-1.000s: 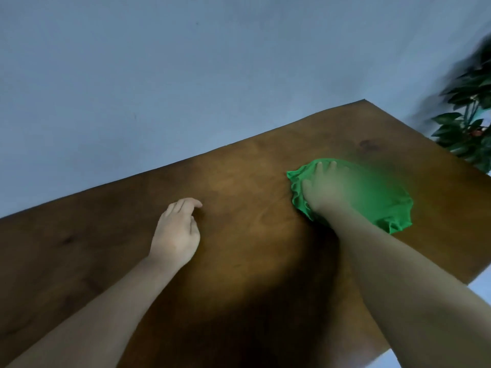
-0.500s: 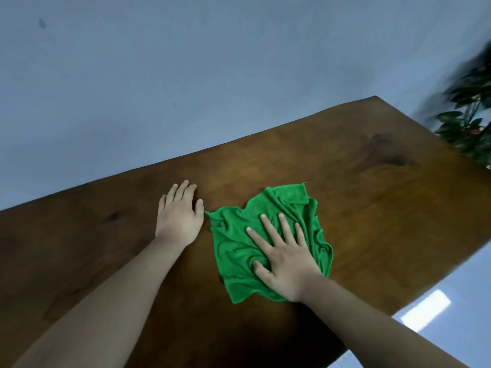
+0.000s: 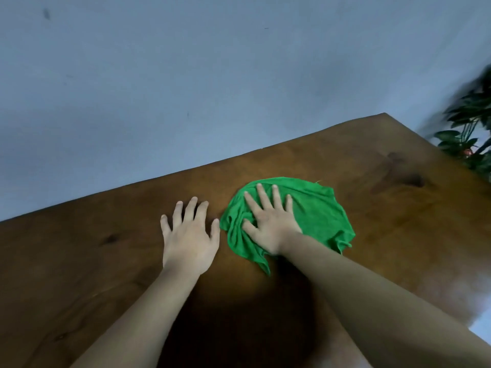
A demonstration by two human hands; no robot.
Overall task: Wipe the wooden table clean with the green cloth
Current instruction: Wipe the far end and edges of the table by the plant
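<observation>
The right hand (image 3: 271, 224) lay flat on the green cloth (image 3: 316, 216), fingers spread and palm pressing down, an open grip that pinned the fabric rather than pinched it. Half a second before, that hand and cloth had sat nearer the person; a second before, they had been out toward the far right of the wooden worktop (image 3: 398, 235). So the cloth had swept in from the right, been pulled toward the near edge, then been pushed away again toward the wall side, bunching into a rounded heap with folds trailing at its near corner. The left hand (image 3: 190, 240) rested open on bare wood just beside the cloth's left edge, holding nothing, apparently as a brace. The middle band looked covered by these strokes; the dark marks (image 3: 398, 173) toward the far right corner may be grain or stain, too blurred to tell, and the left part seemed yet to be wiped
</observation>
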